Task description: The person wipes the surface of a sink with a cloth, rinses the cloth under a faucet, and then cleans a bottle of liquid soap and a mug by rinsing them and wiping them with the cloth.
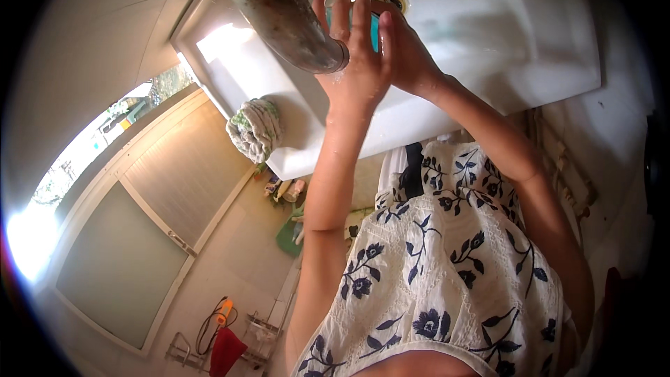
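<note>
Both of my hands are wet and close together over the white sink (481, 87). My left hand (364, 73) has its back to me, its fingers stretched and apart, in front of a small teal thing (375, 31). My right hand (413, 56) curls round behind this thing from the right and seems to grip it. Most of the teal thing is hidden by the fingers, so its kind cannot be made out. The thick, stained metal spout (279, 17) ends right over the left hand.
A round drain (393, 0) lies beyond my hands. A rolled green-and-white towel (255, 130) rests on the sink's left rim. Lower left are a door (125, 265), a metal rack (262, 328) with a red cloth-like thing (227, 351), and an orange device (224, 311) with a cord.
</note>
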Available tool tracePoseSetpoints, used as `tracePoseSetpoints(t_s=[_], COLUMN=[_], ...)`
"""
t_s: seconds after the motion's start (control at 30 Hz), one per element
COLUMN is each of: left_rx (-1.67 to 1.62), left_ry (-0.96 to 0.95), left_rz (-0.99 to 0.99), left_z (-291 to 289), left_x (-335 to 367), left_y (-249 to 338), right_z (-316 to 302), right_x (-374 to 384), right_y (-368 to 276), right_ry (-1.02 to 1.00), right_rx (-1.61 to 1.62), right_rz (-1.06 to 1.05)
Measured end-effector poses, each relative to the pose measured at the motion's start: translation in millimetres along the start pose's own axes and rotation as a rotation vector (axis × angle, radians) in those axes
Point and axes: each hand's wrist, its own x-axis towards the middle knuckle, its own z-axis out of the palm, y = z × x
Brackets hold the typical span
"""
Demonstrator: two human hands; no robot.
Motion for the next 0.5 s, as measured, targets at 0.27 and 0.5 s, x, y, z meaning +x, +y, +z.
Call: tracePoseSetpoints(t_s=[0.27, 0.5], left_rx=[-1.405, -0.999], left_ry=[-0.103, -0.159], left_rz=[-0.241, -0.102], left_z=[4.4, -11.4], left_x=[-11.2, -22.4], left_y=[-44.9, -36.9], right_z=[-32.3, -33.3], right_x=[7.1, 9.5], right_y=[-24.5, -22.8], right_ry=[-0.093, -0.168], right_rx=[0.097, 0.483], right_rz=[-0.075, -0.11])
